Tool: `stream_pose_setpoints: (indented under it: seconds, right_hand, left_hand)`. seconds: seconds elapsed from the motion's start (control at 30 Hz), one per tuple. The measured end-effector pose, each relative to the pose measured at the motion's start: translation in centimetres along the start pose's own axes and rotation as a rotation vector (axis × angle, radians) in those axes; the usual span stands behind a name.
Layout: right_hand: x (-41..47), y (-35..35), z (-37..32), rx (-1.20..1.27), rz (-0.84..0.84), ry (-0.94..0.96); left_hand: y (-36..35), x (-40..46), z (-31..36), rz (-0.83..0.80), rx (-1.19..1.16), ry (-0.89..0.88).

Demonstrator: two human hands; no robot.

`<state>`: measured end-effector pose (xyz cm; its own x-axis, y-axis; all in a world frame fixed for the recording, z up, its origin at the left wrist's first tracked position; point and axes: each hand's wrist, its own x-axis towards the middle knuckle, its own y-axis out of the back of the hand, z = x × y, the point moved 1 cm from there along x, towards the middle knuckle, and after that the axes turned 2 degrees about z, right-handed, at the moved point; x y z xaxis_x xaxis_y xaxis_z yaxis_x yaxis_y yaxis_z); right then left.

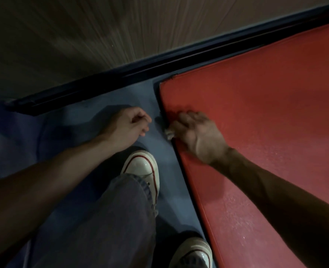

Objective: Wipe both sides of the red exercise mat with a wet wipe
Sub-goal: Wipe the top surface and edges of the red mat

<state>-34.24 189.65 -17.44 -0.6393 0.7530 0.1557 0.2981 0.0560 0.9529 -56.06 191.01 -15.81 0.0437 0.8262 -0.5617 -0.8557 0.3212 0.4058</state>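
The red exercise mat [266, 113] lies flat on the blue floor and fills the right half of the view. My right hand [196, 134] rests on the mat's left edge with its fingers curled over a small white wet wipe [169, 133] that peeks out at the edge. My left hand [130, 125] hovers over the blue floor just left of the mat, fingers loosely curled, holding nothing. The mat's underside is hidden.
Blue floor covering [94, 120] lies left of the mat. A dark baseboard [159, 64] runs diagonally below a wood-panelled wall [101, 31]. My white sneakers [142, 167] and jeans leg [101, 219] stand beside the mat's left edge.
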Motion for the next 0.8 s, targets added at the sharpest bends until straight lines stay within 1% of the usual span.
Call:
stream_pose_setpoints:
  seconds: [0.03,0.13,0.17,0.2,0.23,0.3,0.33,0.37,0.4,0.47,0.5,0.53,0.57,0.6,0.63,0.73,0.77,0.8]
  right_hand:
    - [0.0,0.4,1.1,-0.025,0.034,-0.059]
    - [-0.5,2.0,4.5,-0.125,0.141,-0.37]
    - [-0.9,2.2,4.7,-0.132,0.169,-0.422]
    - [-1.2,2.2,4.2,-0.113,0.186,-0.408]
    - [-1.6,1.9,3.1,-0.062,0.169,-0.351]
    - [-2.5,0.9,0.5,0.049,0.064,-0.18]
    - [-2.8,0.9,0.0,0.056,0.026,-0.132]
    - [-2.8,1.3,0.7,0.034,0.021,-0.134]
    - [-2.7,1.7,2.0,-0.014,0.051,-0.183]
    - [-2.3,3.3,5.4,-0.14,0.13,-0.359]
    - [-2.4,4.0,6.9,-0.175,0.143,-0.467]
    - [-2.5,4.1,7.6,-0.168,0.136,-0.554]
    - [-2.6,3.8,7.2,-0.14,0.131,-0.592]
    - [-2.5,3.3,6.0,-0.098,0.132,-0.575]
    - [-2.3,2.5,4.3,-0.048,0.118,-0.517]
    - [-2.5,1.2,0.6,0.05,0.011,-0.227]
    - [-2.6,1.5,1.2,0.043,-0.021,-0.203]
    - [-2.7,2.0,2.6,0.003,-0.015,-0.249]
  left_hand:
    - [-0.1,-0.1,0.1,-0.011,-0.003,-0.008]
    - [-0.5,-0.4,0.2,-0.027,-0.003,-0.006]
    - [-0.5,-0.5,0.1,-0.028,0.0,-0.004]
    - [-0.7,-0.7,0.1,-0.029,0.002,-0.003]
    - [-0.8,-0.8,0.2,-0.032,0.003,-0.005]
    - [-1.0,-0.8,0.4,-0.038,0.005,-0.005]
    - [-1.2,-0.8,0.6,-0.042,0.006,-0.006]
    - [-1.2,-0.8,0.7,-0.042,0.005,-0.007]
    - [-1.3,-0.9,0.8,-0.041,0.003,-0.008]
    - [-1.4,-1.0,0.9,-0.043,0.011,-0.008]
    - [-1.4,-1.0,0.8,-0.043,0.017,-0.006]
    - [-1.5,-1.1,0.8,-0.043,0.021,-0.002]
    - [-1.5,-1.2,0.8,-0.044,0.024,0.0]
    - [-1.6,-1.3,0.9,-0.045,0.027,-0.001]
    - [-1.7,-1.3,0.9,-0.043,0.029,0.0]
    - [-1.9,-1.5,1.2,-0.032,0.043,-0.009]
    - [-1.9,-1.5,1.2,-0.033,0.041,-0.01]
    - [-1.9,-1.5,1.1,-0.033,0.032,-0.008]
